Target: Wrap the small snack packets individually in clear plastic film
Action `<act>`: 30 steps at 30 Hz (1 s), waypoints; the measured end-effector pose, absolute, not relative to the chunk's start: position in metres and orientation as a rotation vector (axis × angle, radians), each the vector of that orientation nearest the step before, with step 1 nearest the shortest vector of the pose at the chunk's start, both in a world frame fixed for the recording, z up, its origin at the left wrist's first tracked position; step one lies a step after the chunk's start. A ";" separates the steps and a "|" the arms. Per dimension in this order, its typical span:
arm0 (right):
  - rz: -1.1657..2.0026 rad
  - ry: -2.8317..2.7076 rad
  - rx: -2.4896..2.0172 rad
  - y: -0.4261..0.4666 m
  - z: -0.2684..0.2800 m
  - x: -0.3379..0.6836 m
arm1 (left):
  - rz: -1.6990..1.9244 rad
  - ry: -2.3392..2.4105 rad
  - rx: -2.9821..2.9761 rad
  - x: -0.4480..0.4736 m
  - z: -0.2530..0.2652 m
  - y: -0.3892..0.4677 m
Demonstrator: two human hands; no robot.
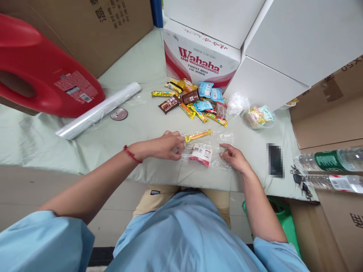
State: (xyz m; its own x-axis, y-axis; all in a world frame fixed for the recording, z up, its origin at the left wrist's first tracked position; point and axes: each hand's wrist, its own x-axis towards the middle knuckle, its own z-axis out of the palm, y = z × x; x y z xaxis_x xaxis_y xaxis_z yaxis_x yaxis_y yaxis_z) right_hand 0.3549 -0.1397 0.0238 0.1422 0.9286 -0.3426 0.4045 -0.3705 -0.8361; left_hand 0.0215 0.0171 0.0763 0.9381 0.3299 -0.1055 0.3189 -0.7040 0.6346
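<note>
A clear plastic bag (215, 139) lies flat on the covered table in front of me. In or under its film are a red and white snack packet (200, 154) with a barcode and, farther back, a yellow-wrapped snack stick (197, 135). My left hand (170, 145) pinches the bag's left edge close to the stick's end. On the right side of the bag rests my right hand (236, 158), index finger stretched out and thumb apart from it, touching the film. Behind the bag lies a pile of wrapped snacks (195, 100), yellow, brown and blue.
Left are a plastic film roll (99, 110), a round metal lid (119, 114) and a red jug (51, 71). A Wahaba-style water carton (201, 56) stands behind. To the right are a snack bowl (259, 116), a blurred dark object (275, 160), keys (302, 182) and bottles (334, 160).
</note>
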 end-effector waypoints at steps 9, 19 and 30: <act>1.141 -1.241 -1.842 -0.142 0.029 0.353 | 0.294 0.610 1.869 0.032 0.079 0.003; 0.851 -1.274 -1.971 -0.137 0.029 0.358 | 0.836 1.506 2.074 0.022 0.043 0.012; 0.266 -1.866 -1.939 -0.078 0.076 0.357 | 1.322 0.929 2.395 0.036 0.060 -0.104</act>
